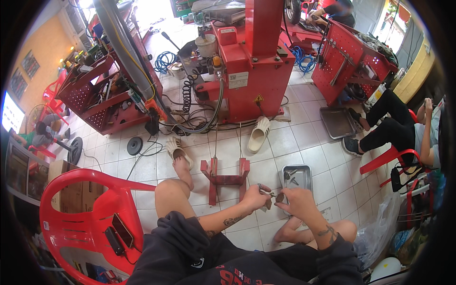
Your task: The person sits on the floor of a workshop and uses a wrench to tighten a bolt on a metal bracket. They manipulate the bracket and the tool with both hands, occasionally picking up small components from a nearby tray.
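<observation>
In front of my lap, both hands work close together on a small metal piece with a thin stem and a round, dark head, which looks like an engine valve. My left hand is closed around the stem side, and a small tan scrap, perhaps abrasive paper, pokes out below its fingers. The fingers of my right hand pinch the round end. Just beyond the right hand, a metal tray on the floor holds several similar stemmed metal parts. A red steel stand is ahead of my left hand.
A red lift base with hoses and cables stands ahead. Pale clogs lie on the tiles. At left are a red chair bearing a phone, and a tool cart. A seated person is at right, near another tray.
</observation>
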Demonstrator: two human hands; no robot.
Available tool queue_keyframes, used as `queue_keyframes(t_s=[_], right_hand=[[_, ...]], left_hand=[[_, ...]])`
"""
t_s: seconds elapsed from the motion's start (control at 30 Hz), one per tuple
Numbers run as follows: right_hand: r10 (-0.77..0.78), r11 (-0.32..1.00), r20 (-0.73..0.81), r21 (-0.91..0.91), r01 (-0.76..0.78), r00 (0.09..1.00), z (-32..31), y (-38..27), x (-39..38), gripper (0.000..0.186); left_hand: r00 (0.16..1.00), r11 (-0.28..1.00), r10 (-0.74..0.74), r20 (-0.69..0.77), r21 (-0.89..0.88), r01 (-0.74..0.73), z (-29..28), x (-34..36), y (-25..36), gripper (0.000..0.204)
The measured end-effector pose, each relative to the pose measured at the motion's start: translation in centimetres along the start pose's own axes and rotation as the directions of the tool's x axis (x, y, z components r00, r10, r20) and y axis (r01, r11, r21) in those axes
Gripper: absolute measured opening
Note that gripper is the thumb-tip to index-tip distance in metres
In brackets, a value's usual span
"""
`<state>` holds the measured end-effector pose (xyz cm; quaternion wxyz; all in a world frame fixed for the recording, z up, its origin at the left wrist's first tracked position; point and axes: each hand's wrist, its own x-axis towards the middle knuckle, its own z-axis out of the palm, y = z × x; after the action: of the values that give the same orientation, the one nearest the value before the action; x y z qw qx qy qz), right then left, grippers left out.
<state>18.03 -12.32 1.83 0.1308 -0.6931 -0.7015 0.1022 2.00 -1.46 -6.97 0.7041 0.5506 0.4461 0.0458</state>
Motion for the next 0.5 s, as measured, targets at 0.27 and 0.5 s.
queue_keyframes(t_s=[0.27, 0.5], right_hand=[[0.085, 0.996, -0.055, 0.040, -0.083, 0.995, -0.1, -0.7, 0.2, 0.037], [0.052, 0.999, -0.120, -0.001, -0.052, 0.991, 0.1, -1.0, 0.3, 0.042]], left_hand=[[0.997, 0.996, 0.070, -0.011, 0.059, -0.069, -0.1, -0.5, 0.5, 0.027], [0.956, 0.845, 0.257, 0.142, 0.447, -0.293, -0.3, -0.9, 1.2, 0.023]])
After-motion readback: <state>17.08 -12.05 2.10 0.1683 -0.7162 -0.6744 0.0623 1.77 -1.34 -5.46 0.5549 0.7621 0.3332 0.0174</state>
